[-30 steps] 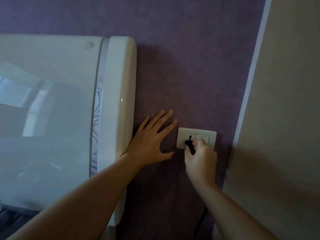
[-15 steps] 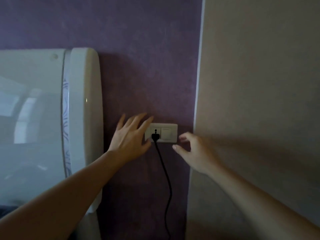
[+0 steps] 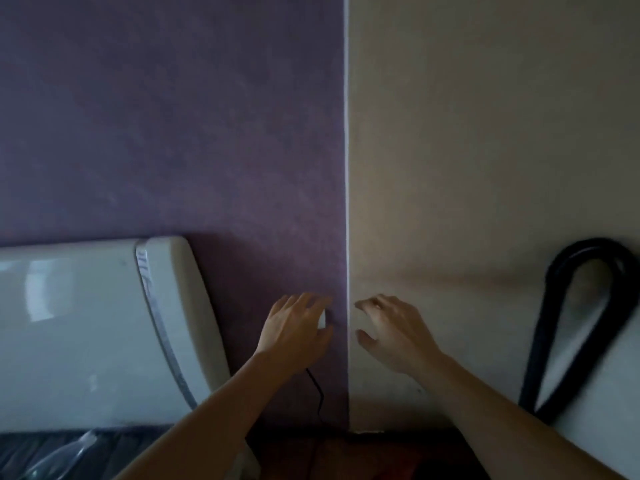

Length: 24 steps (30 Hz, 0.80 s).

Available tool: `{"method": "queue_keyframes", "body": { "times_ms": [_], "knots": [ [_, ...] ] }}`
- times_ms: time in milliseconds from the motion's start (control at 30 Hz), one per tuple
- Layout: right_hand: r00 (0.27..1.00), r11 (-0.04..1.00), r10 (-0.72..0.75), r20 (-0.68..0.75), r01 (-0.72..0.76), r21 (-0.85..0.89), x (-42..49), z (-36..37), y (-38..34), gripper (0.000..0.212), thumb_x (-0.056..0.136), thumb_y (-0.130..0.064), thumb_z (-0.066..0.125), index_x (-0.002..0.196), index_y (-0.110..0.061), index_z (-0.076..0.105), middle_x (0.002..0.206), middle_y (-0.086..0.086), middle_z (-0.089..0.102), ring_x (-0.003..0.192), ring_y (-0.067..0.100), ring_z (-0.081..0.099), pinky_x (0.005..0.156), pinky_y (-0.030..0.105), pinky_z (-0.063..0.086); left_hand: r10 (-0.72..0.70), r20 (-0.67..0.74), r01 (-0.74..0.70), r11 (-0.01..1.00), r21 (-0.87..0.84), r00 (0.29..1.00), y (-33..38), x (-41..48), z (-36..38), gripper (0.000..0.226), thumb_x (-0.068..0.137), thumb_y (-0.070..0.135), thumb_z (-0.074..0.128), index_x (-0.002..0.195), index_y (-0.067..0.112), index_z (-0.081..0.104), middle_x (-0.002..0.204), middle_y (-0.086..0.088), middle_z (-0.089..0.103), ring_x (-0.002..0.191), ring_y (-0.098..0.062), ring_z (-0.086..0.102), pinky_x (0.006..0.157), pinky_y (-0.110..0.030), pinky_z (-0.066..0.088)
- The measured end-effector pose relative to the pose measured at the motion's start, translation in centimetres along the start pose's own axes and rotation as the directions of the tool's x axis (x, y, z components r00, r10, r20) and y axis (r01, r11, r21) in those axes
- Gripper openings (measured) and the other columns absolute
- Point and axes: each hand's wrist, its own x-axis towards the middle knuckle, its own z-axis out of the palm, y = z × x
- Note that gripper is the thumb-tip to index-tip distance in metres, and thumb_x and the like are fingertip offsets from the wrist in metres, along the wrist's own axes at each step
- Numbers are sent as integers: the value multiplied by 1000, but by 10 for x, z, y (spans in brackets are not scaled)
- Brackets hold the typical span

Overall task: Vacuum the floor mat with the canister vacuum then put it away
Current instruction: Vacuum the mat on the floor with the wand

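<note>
Vacuum cord hangs black down the purple wall at lower centre, its top end hidden under the left hand, so the plug can't be seen now. A second ago the right hand was pinching the plug at the socket plate; now it is off it, fingers loosely curled, holding nothing, past the white corner strip in front of the beige wall. Left hand lies over the plate with fingers spread and nearly straight, gripping nothing; only a white sliver of plate shows at its fingertips. View has swung right: the black vacuum hose loop now shows at right edge; canister body out of view, mat not seen. Glossy white headboard at lower left. Judgement: plugging-in looks done, power is ready, vacuuming itself not yet begun; next is reaching for the hose.
</note>
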Motion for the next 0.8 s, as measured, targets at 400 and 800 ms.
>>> {"method": "queue_keyframes", "body": {
  "times_ms": [400,800],
  "knots": [
    [978,978,206,-23,-205,37,-111,-173,-37,58,90,-50,45,139,-21,56,130,0,64,114,20,62,98,39,51,157,155,-130,977,-167,975,95,-33,-183,59,93,50,49,147,29,36,145,4,51,130,-18,49,112,-38,34],
    [921,920,386,-54,-381,89,-169,-183,70,52,96,-39,57,146,-24,50,142,-3,56,132,20,51,112,41,39,307,198,-263,940,-218,931,189,5,-133,56,83,49,54,133,24,57,124,1,67,112,-20,64,95,-39,52]
  ]
}}
